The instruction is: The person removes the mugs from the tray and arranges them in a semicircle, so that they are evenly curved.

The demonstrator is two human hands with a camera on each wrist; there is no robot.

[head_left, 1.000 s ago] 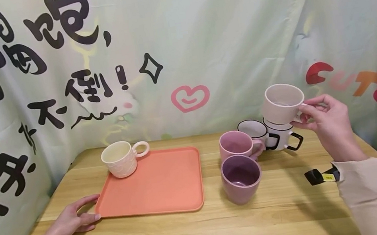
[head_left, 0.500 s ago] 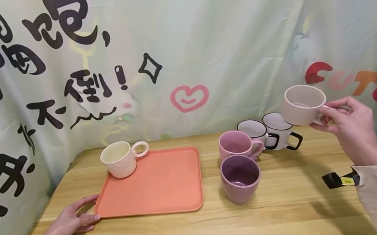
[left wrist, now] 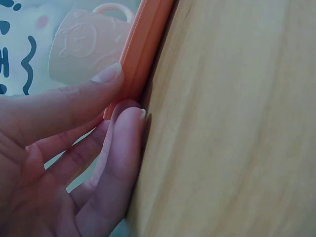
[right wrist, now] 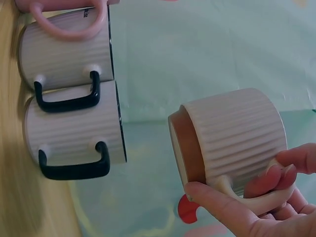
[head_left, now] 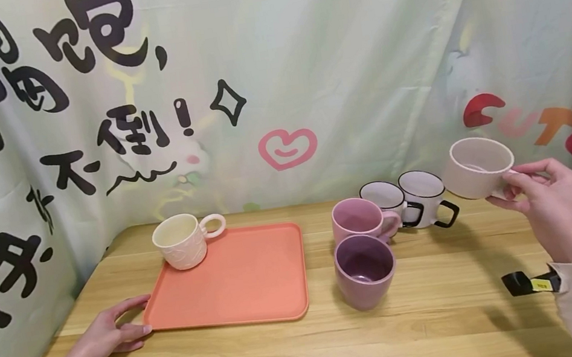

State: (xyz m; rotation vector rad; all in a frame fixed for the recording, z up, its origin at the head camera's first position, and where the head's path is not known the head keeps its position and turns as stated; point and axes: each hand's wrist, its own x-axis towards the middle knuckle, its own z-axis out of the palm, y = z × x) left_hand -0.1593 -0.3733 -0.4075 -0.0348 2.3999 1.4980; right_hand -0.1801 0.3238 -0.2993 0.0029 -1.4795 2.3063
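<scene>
My right hand [head_left: 555, 204] grips a white mug [head_left: 479, 168] by its handle, holding it above the table at the right. Fine ribs and a bare brown base band show on this mug [right wrist: 237, 138] in the right wrist view. At the near left corner of an orange tray [head_left: 257, 286], my left hand [head_left: 105, 338] pinches the rim. Seen from the left wrist, its thumb lies on the tray edge [left wrist: 143, 49] with fingers against the underside. A cream embossed mug [head_left: 183, 248] stands at the tray's far left corner, handle to the right.
Right of the tray, a purple mug [head_left: 366, 277] stands before a pink mug [head_left: 356, 217]. Behind them are two white mugs with black rims and handles, one at the right [head_left: 423, 202], its neighbour [head_left: 380, 194] partly hidden. A printed curtain [head_left: 348, 72] hangs behind the table.
My right hand has carried the white mug from over the black-rimmed mugs to the right and slightly down. My left hand and the tray stay where they were.
</scene>
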